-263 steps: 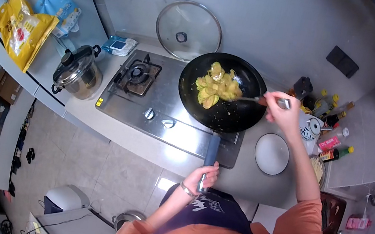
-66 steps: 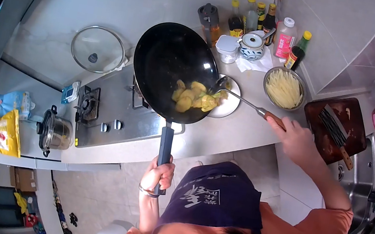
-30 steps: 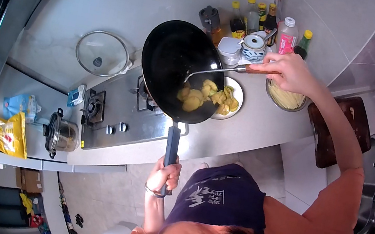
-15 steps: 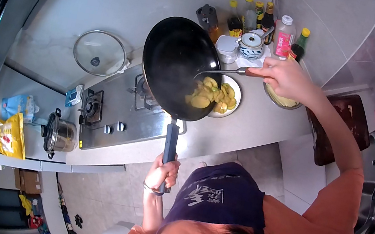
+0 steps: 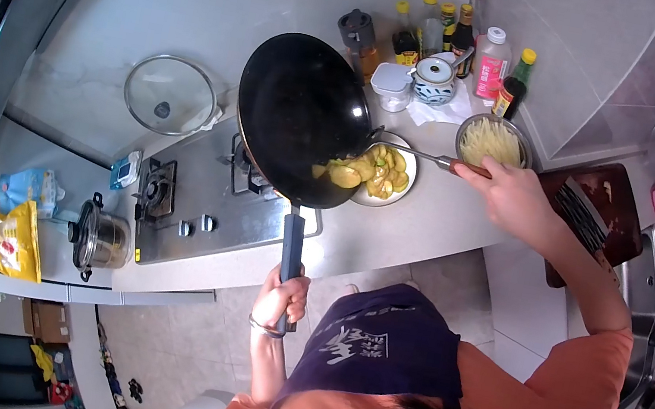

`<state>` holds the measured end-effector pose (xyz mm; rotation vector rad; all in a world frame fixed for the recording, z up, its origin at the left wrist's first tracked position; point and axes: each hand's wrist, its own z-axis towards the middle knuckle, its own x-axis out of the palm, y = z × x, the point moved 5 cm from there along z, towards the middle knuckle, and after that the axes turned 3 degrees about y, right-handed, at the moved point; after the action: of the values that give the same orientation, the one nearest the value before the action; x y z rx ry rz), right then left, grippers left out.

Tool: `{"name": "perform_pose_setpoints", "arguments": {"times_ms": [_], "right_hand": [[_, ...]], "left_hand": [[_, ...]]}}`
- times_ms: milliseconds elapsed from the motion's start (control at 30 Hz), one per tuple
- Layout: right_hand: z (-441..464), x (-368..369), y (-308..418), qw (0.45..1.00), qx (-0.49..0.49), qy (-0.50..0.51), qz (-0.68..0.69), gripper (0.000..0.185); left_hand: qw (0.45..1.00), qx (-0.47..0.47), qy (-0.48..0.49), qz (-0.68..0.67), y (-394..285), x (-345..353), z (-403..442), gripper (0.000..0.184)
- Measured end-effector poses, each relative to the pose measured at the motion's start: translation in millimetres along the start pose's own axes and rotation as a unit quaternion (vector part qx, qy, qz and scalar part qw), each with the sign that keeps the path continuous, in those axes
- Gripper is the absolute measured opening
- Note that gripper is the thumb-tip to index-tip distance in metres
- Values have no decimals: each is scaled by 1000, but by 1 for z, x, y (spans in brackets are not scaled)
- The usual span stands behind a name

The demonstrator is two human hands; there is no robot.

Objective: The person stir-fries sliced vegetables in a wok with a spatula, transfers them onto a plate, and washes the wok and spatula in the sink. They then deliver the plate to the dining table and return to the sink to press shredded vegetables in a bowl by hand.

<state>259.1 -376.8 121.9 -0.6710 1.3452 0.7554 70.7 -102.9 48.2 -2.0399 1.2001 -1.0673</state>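
My left hand is wrapped round the handle of a black wok. The wok is tilted to the right, its lower rim over a white plate on the counter. Cooked yellow-green vegetable slices lie on the plate and along the wok's lower edge. In my right hand is a metal spatula, gripped by its wooden handle. Its head is at the wok's right rim, mostly hidden, just above the slices.
Behind the plate stand a lidded jar and several bottles. A metal bowl of pale shreds and a dark cutting board with a knife are to the right. A gas stove, glass lid and pot are left.
My right hand has moved down and drawn the spatula from inside the wok to its rim. More slices sit on the plate, fewer in the wok. The bowl and knife show more fully.
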Motion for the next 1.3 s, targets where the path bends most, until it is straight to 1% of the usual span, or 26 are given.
{"name": "perform_pose_setpoints", "arguments": {"times_ms": [67,200,267,400,467,600,667,700,733,800,867,933,1000,1033,1067,1133,1167,1300], "right_hand": [[-7,-7,-5,1000,7,-13,0,51],[-18,-13,-15,999,31,1,10,48],[-23,-18,-21,998,49,-9,33,43],[-28,-37,-23,995,47,-40,77,38],[-27,-33,-22,996,42,-7,74,36],[-12,-32,-20,999,22,-4,50,37],[-6,-51,-28,994,37,-8,99,37],[-1,-59,-31,993,35,-36,110,36],[9,-59,-36,993,35,-36,111,36],[36,-62,-46,993,-22,-58,103,32],[70,-68,-48,988,-80,-54,124,33],[107,-69,-55,978,-115,-32,169,38],[138,-70,-57,972,-162,-24,170,42],[147,-76,-54,974,-142,7,176,42],[152,-80,-51,974,-142,6,176,42],[158,-77,-44,976,-153,66,139,40],[160,-74,-44,976,-166,67,124,39],[156,-68,-38,980,-157,97,78,43]], "left_hand": [[1000,2,-6,-1,0,0,1,9],[1000,16,-14,2,0,-1,2,9],[999,20,-23,16,0,-4,2,8],[999,22,-26,8,-3,-4,-1,8],[999,21,-32,-1,-3,-2,-4,8],[999,23,-24,-1,-2,-4,-4,9],[999,15,-38,0,-2,-3,-7,10],[999,15,-40,-1,-1,-2,-8,10],[999,11,-40,3,-1,-1,-9,11],[999,6,-39,8,1,1,-9,12],[999,5,-43,19,1,4,-11,13],[998,4,-46,37,0,7,-12,13],[997,2,-49,51,2,10,-13,13],[996,10,-57,66,2,12,-13,14],[995,19,-64,80,2,13,-13,16],[995,24,-60,76,3,15,-13,15],[994,27,-67,86,3,16,-12,15],[992,29,-72,99,4,18,-12,14]]}}
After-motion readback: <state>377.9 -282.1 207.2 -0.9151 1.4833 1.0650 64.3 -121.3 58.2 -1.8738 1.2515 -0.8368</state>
